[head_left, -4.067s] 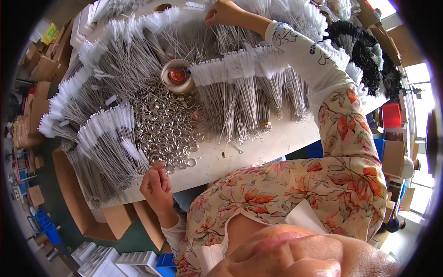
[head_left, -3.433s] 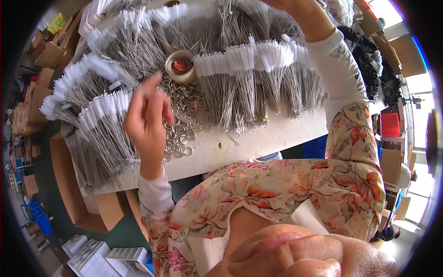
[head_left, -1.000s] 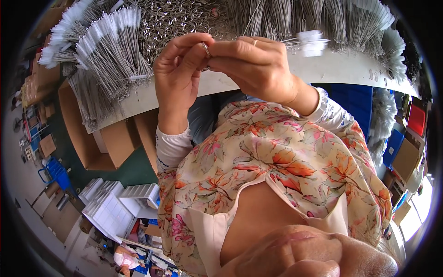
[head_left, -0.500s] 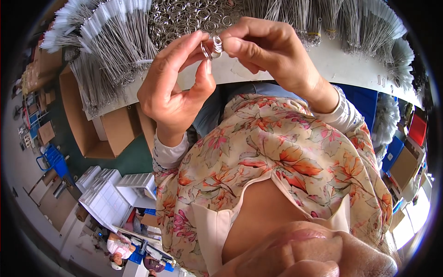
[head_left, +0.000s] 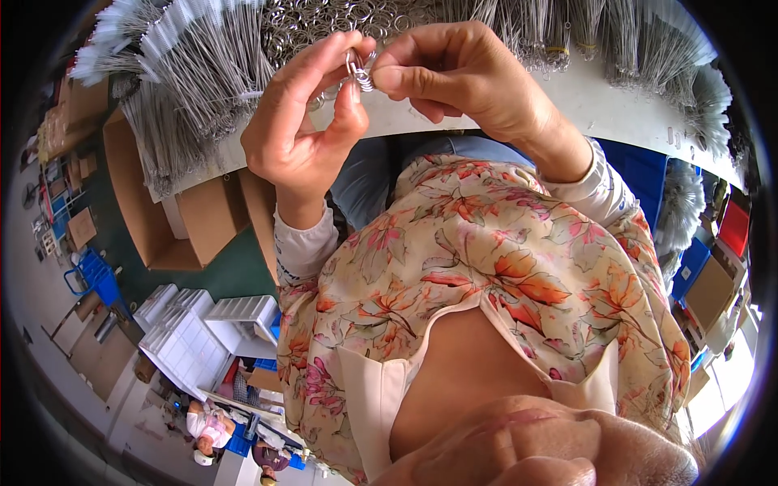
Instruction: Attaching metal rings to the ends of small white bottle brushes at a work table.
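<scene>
A wide fisheye camera, the left of a pair on the wearer's head, looks down; the floral garment (head_left: 486,267) fills the lower middle from close by; the left hand (head_left: 296,121) and right hand (head_left: 478,81) loom large against the worktop's (head_left: 632,105) bowed near edge; past its near left corner shows the floor (head_left: 219,280), farther off.

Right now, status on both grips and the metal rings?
Left grip and right grip pinching bunched metal rings. Loose ring pile on table beyond. Nothing else seen between grips.
</scene>
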`<state>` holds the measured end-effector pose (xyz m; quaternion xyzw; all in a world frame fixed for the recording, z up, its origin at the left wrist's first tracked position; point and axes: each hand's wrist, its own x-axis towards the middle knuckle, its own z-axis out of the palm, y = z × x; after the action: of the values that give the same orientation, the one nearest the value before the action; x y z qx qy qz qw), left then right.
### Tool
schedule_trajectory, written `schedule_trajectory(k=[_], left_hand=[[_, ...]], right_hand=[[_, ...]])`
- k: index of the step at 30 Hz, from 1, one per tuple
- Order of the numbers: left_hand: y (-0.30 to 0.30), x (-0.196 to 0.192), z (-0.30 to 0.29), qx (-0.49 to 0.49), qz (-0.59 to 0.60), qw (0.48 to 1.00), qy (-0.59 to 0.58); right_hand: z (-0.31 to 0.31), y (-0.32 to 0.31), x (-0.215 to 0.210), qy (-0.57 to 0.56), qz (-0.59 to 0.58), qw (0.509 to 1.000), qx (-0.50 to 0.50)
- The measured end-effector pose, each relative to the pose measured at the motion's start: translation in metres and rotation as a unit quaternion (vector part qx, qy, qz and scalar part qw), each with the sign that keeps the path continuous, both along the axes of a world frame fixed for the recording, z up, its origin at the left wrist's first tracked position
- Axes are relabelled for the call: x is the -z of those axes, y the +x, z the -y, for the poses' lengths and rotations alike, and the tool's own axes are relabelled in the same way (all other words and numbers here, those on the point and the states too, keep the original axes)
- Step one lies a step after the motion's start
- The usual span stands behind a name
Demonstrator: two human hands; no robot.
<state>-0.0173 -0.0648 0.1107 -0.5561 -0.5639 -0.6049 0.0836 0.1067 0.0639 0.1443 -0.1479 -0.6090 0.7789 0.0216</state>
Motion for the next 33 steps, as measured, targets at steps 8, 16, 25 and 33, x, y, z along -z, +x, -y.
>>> schedule_trajectory(k=[8,16,25,33], left_hand=[[-0.011,0.007,0.022,-0.002,0.095,0.983,-0.159],[-0.133,0.002,0.106,-0.267,-0.183,0.869,-0.375],[-0.151,-0.006,0.090,-0.157,-0.301,0.869,-0.359],[-0.168,0.003,0.076,-0.141,0.055,0.973,-0.173]], right_hand=[[0.007,0.000,0.060,0.333,-0.101,0.931,0.114],[0.002,0.018,0.115,0.679,-0.213,0.698,0.071],[-0.116,-0.054,0.033,0.669,0.099,0.710,0.198],[-0.152,-0.056,0.057,0.698,0.169,0.664,0.209]])
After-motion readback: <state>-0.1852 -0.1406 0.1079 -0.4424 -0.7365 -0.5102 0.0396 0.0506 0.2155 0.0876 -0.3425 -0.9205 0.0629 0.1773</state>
